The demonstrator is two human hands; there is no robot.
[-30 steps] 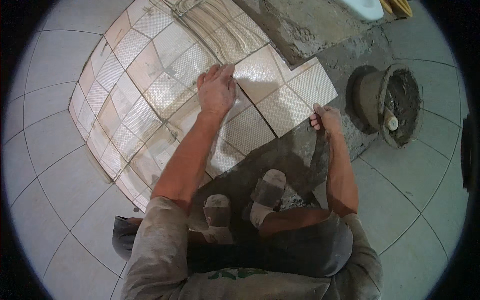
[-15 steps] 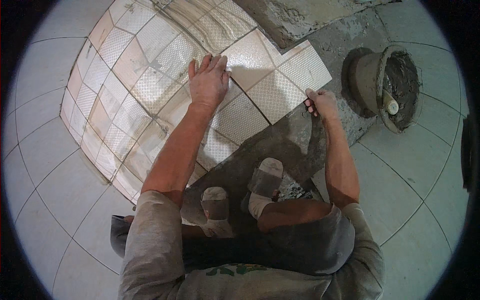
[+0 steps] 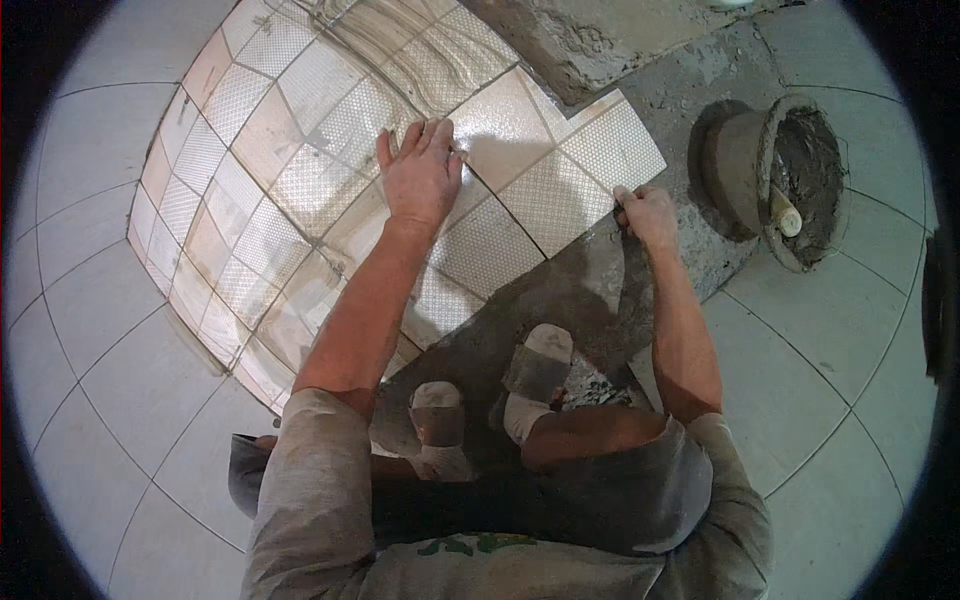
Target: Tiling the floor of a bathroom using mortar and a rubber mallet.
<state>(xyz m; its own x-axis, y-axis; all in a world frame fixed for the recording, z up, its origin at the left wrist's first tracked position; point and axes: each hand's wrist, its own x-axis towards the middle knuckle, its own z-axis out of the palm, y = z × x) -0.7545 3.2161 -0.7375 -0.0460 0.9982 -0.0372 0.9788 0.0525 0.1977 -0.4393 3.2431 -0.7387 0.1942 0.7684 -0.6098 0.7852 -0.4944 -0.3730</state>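
A patterned floor tile (image 3: 560,190), printed with pale squares and notched at its far corner, lies in front of me. At its near right edge my right hand (image 3: 648,215) is closed, thumb on top and fingers curled at the rim. My left hand (image 3: 420,178) rests with fingers stretched out by the tile's left edge, where a dark joint separates it from the neighbouring patterned tiles (image 3: 270,130). Whether the left fingertips press on the tile or the joint I cannot tell. Grey mortar smears streak the far tiles.
To the right a mortar-caked bucket (image 3: 735,170) lies tipped, with wet mortar and a tool handle (image 3: 785,213) in it. Rough grey screed (image 3: 570,290) runs beside my feet. A broken concrete ledge (image 3: 590,40) stands at the far side. Plain light tiles (image 3: 790,370) surround this area.
Both hands keep nearly the same places on the tile. The right fingers have curled in closer at the edge. The whole view has shifted slightly.
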